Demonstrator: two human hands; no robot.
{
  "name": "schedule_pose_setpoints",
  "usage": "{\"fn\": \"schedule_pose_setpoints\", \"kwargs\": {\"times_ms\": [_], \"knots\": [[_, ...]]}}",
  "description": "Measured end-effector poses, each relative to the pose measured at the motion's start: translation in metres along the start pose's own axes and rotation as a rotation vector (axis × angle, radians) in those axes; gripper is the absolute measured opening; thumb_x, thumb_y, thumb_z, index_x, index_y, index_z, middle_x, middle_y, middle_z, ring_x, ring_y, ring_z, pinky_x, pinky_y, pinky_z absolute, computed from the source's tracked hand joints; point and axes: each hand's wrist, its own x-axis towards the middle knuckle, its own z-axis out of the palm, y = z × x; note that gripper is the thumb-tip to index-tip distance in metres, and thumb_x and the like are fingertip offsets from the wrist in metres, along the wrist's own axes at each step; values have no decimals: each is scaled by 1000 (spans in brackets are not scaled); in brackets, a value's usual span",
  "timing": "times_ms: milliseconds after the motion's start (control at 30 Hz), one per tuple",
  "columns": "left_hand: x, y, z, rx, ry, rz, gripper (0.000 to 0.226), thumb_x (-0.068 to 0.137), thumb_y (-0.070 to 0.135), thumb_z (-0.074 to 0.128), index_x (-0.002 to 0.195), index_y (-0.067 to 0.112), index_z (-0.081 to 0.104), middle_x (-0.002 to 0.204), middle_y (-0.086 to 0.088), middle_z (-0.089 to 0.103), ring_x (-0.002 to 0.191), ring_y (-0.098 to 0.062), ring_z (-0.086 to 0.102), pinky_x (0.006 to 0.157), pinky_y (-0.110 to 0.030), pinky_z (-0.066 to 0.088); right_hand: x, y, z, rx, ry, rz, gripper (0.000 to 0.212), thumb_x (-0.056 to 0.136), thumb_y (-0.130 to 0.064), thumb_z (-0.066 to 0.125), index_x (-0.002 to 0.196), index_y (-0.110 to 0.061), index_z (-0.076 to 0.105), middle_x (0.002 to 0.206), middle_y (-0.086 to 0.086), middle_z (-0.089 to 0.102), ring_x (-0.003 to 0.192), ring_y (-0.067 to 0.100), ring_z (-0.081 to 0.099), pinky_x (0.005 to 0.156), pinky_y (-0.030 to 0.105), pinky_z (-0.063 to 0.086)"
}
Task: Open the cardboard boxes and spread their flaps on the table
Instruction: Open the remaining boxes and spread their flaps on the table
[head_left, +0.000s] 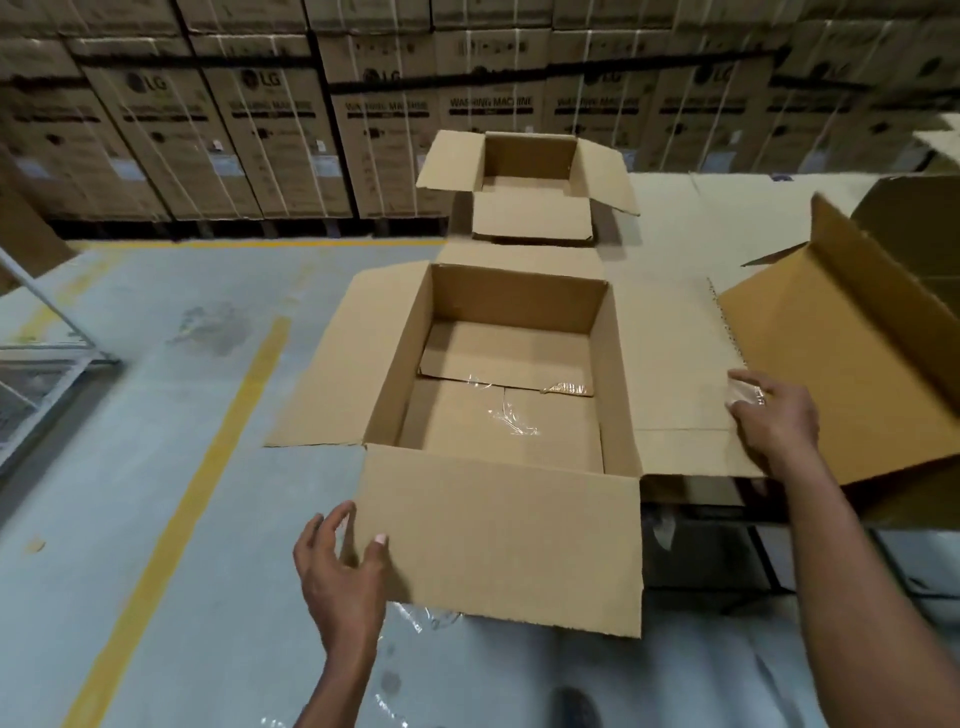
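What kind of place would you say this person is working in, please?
Most likely an appliance warehouse: stacked strapped cartons printed "washing machine", a concrete floor with yellow lane lines, and open cardboard boxes.

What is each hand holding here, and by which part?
Left hand pinches the near flap at its left edge. Right hand rests on the right flap.

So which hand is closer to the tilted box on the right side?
Right. The right hand presses the near box's spread flap just beside the tilted box; the left hand grips the front flap, far across.
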Motion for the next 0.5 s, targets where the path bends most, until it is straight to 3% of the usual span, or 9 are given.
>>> {"fn": "schedule_pose_setpoints", "kwargs": {"times_ms": [67, 133, 200, 267, 300, 333, 367, 433, 500], "knots": [[13, 2, -11, -31, 34, 72, 45, 81, 3, 78, 112, 34, 67, 147, -1, 48, 138, -17, 45, 100, -29, 35, -15, -7, -11, 24, -38, -60, 47, 85, -6, 72, 115, -43, 71, 149, 5, 52, 130, 28, 53, 108, 38, 43], [28, 9, -19, -53, 72, 132, 42, 79, 0, 78, 105, 32, 69, 143, -1, 52, 137, -17, 47, 102, -29, 36, -32, -16, -23, 50, -110, -148, 49, 89, 2, 66, 122, -34, 71, 155, -6, 42, 139, 16, 41, 111, 29, 33], [43, 18, -26, -85, 107, 168, 39, 79, 0, 77, 101, 31, 70, 143, 1, 53, 133, -12, 49, 103, -31, 40, -50, -29, -32, 135, -196, -201, 48, 93, 7, 59, 124, -28, 71, 147, -18, 44, 131, 0, 42, 107, 23, 33], [56, 23, -33, -117, 131, 190, 35, 79, 1, 77, 105, 25, 72, 149, 5, 46, 122, -2, 53, 101, -29, 41, -68, -41, -34, 177, -241, -208, 50, 95, 9, 53, 119, -29, 73, 137, -16, 58, 92, -16, 57, 81, 11, 46], [61, 26, -36, -159, 127, 180, 35, 80, 3, 78, 108, 24, 72, 155, 9, 38, 117, 2, 55, 99, -29, 43, -75, -44, -33, 170, -241, -200, 52, 94, 10, 51, 116, -31, 75, 128, -13, 64, 67, -13, 57, 60, 7, 44], [62, 28, -38, -200, 122, 173, 37, 81, 5, 79, 110, 27, 71, 159, 15, 29, 118, -1, 57, 99, -32, 45, -81, -47, -31, 162, -232, -193, 54, 93, 12, 48, 113, -31, 76, 121, -10, 67, 55, -7, 54, 48, 9, 40], [59, 28, -40, -227, 120, 161, 40, 82, 8, 79, 112, 31, 70, 160, 20, 21, 123, -8, 58, 98, -36, 47, -87, -49, -29, 159, -217, -196, 57, 91, 14, 46, 110, -30, 76, 117, -10, 67, 64, -5, 58, 50, 10, 42], [42, 28, -39, -237, 105, 129, 44, 83, 11, 80, 117, 36, 67, 160, 26, 12, 133, -20, 53, 95, -38, 46, -97, -51, -25, 170, -184, -203, 58, 88, 16, 46, 106, -30, 77, 117, -11, 67, 106, 3, 59, 81, 15, 47], [9, 27, -31, -241, 30, 104, 49, 84, 10, 80, 120, 39, 65, 164, 24, 11, 143, -5, 40, 96, -32, 40, -105, -50, -20, 180, -142, -175, 57, 87, 15, 48, 101, -32, 78, 117, -12, 70, 122, 7, 54, 99, 25, 45]]}}
